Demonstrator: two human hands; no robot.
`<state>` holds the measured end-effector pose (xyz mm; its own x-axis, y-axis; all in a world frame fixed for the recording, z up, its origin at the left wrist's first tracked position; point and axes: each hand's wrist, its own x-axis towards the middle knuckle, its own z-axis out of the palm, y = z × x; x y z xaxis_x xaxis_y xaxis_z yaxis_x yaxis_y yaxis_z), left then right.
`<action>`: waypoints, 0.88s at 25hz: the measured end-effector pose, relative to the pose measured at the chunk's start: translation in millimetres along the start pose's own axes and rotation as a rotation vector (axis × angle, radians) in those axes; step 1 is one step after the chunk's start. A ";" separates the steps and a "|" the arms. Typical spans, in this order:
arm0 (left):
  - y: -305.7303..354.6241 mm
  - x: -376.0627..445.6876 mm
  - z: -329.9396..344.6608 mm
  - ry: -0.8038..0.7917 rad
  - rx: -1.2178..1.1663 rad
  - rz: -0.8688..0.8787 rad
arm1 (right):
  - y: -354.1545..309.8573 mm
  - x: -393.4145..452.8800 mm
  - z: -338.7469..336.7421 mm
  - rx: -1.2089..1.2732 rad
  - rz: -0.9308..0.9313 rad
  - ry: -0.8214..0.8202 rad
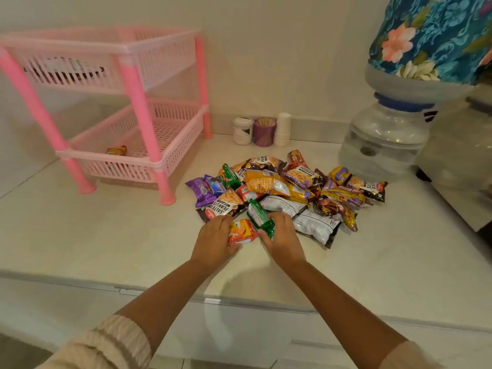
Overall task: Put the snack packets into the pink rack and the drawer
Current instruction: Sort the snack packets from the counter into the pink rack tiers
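Both hands reached to the near edge of a heap of snack packets (287, 187) lying on the pale countertop (106, 235). The left hand (214, 239) was curled over the left end of an orange biscuit packet (241, 231), which lay flat on the counter just between the two hands. The right hand (283, 237) was closed around a green packet (260, 218), fingers over its far side and thumb at its near end, the packet angled and touching the orange one. The rest of the heap spread behind and to the right of the hands. The pink rack (111, 110) stood well apart at the back left, with one small packet (116, 150) in its lower basket and something indistinct in the upper one. A water dispenser (386, 139) stood at the right.
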<state>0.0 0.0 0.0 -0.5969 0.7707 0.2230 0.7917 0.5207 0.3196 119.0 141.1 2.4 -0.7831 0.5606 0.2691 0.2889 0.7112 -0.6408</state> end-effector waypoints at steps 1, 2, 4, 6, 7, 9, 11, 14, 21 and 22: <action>-4.6 1.3 1.1 -0.027 -0.014 -0.011 | -0.5 7.2 2.1 0.015 0.029 0.007; -8.6 1.9 2.2 -0.027 -0.042 -0.007 | -1.8 12.5 2.4 0.024 0.049 0.010; -16.8 1.1 5.6 -0.039 -0.030 0.002 | -3.5 20.5 6.7 0.000 0.086 0.016; -18.9 3.4 7.2 -0.038 0.056 0.036 | -1.6 23.8 14.5 -0.005 0.111 0.013; -18.6 5.9 7.2 -0.043 0.114 0.050 | -0.9 25.0 17.4 0.006 0.127 0.009; -16.1 11.9 6.2 -0.045 0.192 0.069 | -2.5 29.1 18.1 0.052 0.194 -0.012; -13.9 16.7 4.8 -0.039 0.198 0.072 | -4.4 34.4 16.3 0.093 0.252 -0.046; -17.7 17.7 3.3 0.032 0.069 0.091 | -9.0 37.6 12.0 0.090 0.279 -0.077; -28.4 37.2 -45.8 0.338 0.072 0.364 | -45.7 46.0 -26.4 0.178 0.264 0.063; -30.8 44.5 -60.9 0.373 0.066 0.377 | -55.6 53.9 -32.4 0.186 0.250 0.077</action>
<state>-58.9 -4.1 56.1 -0.2653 0.7319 0.6276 0.9596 0.2639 0.0979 78.5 145.6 75.8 -0.6547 0.7436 0.1359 0.3557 0.4617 -0.8126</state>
